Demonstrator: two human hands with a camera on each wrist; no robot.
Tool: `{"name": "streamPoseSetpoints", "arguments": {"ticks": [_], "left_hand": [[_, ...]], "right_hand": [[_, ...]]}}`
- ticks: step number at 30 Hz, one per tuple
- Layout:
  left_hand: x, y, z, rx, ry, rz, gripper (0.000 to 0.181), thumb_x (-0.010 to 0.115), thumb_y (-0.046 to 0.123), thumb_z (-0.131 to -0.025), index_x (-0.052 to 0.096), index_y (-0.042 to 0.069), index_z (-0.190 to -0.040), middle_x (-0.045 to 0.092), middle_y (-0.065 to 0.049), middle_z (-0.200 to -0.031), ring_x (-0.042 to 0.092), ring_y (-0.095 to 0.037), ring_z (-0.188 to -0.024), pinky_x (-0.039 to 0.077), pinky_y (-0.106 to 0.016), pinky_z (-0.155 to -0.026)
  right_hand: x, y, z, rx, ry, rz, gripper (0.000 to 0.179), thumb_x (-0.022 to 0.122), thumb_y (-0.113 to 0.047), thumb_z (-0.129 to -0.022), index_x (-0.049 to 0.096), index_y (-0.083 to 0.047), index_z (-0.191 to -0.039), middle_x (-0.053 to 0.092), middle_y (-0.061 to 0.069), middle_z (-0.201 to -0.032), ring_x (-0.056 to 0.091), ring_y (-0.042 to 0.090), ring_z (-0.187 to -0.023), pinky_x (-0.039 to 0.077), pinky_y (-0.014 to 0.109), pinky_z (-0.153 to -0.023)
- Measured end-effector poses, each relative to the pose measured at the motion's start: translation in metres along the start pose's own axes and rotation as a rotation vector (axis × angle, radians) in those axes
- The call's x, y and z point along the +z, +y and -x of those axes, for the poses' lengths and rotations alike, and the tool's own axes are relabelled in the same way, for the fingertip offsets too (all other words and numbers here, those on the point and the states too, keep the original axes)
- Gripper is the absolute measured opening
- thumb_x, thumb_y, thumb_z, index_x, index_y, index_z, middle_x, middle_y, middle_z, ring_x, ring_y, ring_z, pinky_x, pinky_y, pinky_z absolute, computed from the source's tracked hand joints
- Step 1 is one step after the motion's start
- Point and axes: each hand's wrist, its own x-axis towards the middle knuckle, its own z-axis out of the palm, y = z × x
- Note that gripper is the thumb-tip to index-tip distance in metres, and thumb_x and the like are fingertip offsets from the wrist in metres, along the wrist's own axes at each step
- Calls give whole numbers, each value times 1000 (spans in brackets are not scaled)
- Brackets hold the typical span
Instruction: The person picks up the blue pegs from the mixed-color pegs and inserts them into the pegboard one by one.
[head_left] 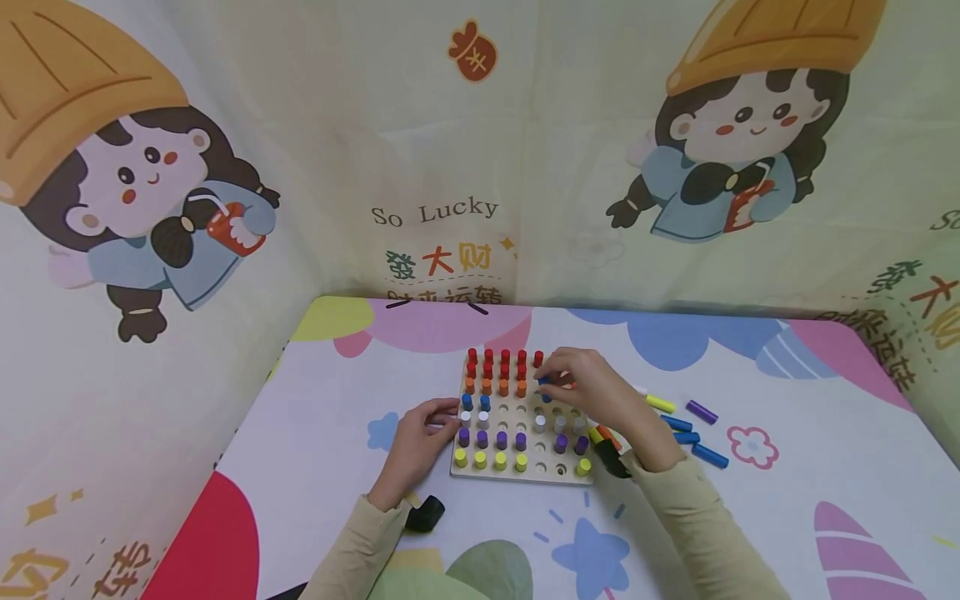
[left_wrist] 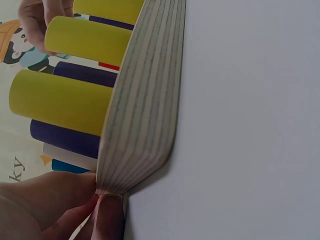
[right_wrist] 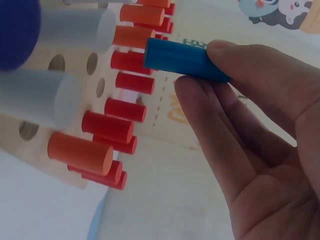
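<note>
Right hand [head_left: 592,385]: thumb and fingers pinching a blue peg [right_wrist: 182,59] over the far part of the pegboard [head_left: 517,478], some holes unfilled. Left hand [head_left: 420,437] at the board's left edge, thumb and fingers pinching it. Loose pegs [head_left: 709,456], blue, purple and yellow, lie right of the board on the tabletop [head_left: 750,508].

The right hand [head_left: 600,390] hides part of the board [head_left: 525,479]; the right wrist view's edge cuts a blurred purple peg [right_wrist: 19,35].
</note>
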Motion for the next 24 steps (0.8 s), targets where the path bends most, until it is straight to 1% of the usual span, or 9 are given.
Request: {"name": "streamPoseSetpoints", "arguments": {"ticks": [7,12,17,24], "left_hand": [[-1,1,1,4,0,3,32,69,18,-94,66,12,-126,69,-2,-113,64,-15,-97,56,-34,-87],[-1,1,1,-3,-1,5,33,69,18,-94,66,12,-126,68,-2,-117,64,-15,-98,56,-35,-88],[-1,1,1,-4,-2,7,33,69,18,-94,65,12,-127,68,-2,-117,64,-15,-98,56,-34,-88],[0,0,0,-5,-1,7,33,69,19,-94,65,13,-127,68,-1,-118,64,-15,-99,56,-34,-88]], "right_hand": [[3,-3,-5,-25,-9,-7,18,77,-10,-86,75,-4,-103,68,0,-93,65,12,-84,59,30,-78],[6,-5,-7,5,-35,-29,18,77,-8,-86,74,-3,-103,67,1,-94,67,13,-86,59,30,-80],[9,-8,-10,26,-56,-25,16,77,-7,-85,74,-5,-101,67,0,-94,67,14,-88,59,32,-82],[13,-11,-14,11,-71,-63,13,77,-6,-85,74,-5,-98,67,-1,-94,68,14,-90,59,30,-82]]}}
